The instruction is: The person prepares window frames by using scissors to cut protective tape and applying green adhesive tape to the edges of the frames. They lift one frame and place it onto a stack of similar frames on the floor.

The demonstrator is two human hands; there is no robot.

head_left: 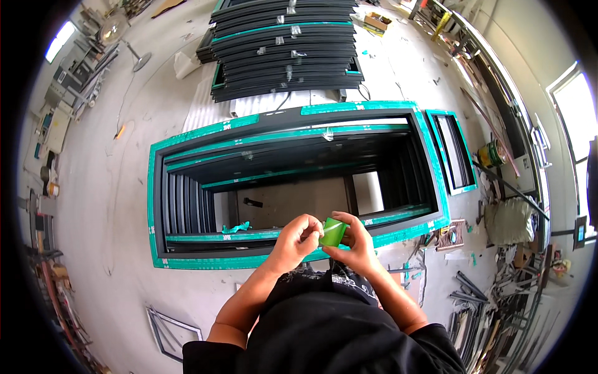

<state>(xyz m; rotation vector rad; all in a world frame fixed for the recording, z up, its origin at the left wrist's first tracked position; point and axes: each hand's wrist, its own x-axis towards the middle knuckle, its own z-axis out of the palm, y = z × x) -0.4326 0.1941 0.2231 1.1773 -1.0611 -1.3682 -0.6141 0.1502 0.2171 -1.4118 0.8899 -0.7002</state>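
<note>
Both hands meet over the near rail of a large dark window frame [293, 134] edged in teal protective film. The right hand [356, 244] grips a small green tape roll [333, 231]; the left hand [298, 240] pinches its pale free end. A stack of dark frames [286, 47] lies beyond on the floor [106, 206].

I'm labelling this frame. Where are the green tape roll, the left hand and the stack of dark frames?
green tape roll [332, 231], head view, on its green outer side.
left hand [298, 239], head view, on the back of the hand.
stack of dark frames [286, 53], head view, on the top bars.
</note>
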